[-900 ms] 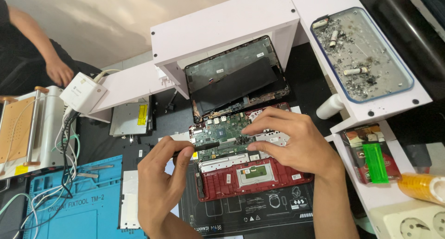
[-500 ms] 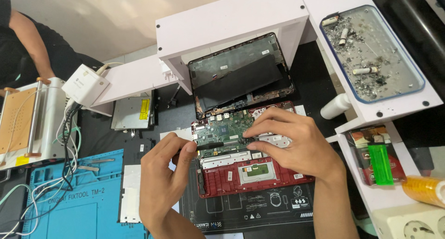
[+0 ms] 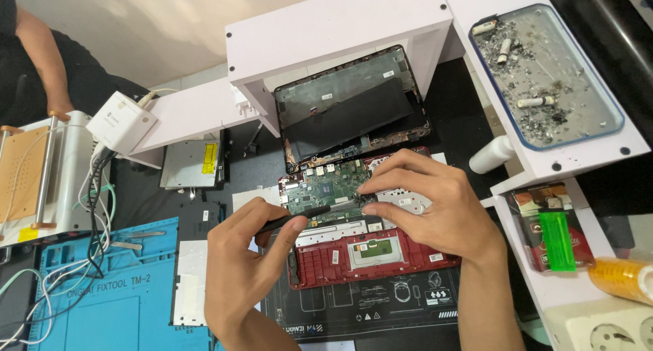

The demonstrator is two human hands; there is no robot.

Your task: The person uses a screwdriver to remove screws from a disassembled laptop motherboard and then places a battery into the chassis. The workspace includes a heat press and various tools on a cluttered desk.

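A: Working on the opened red laptop base (image 3: 371, 256), which lies under both my hands.

B: Step in hand?

A: Board work, I judge. My right hand (image 3: 435, 211) pinches down on the green motherboard (image 3: 325, 191), fingertips closed on a small part I cannot identify. My left hand (image 3: 248, 262) grips a thin black tool (image 3: 294, 220), tip just left of those fingertips.

B: Next?

A: Steady, light leverage.
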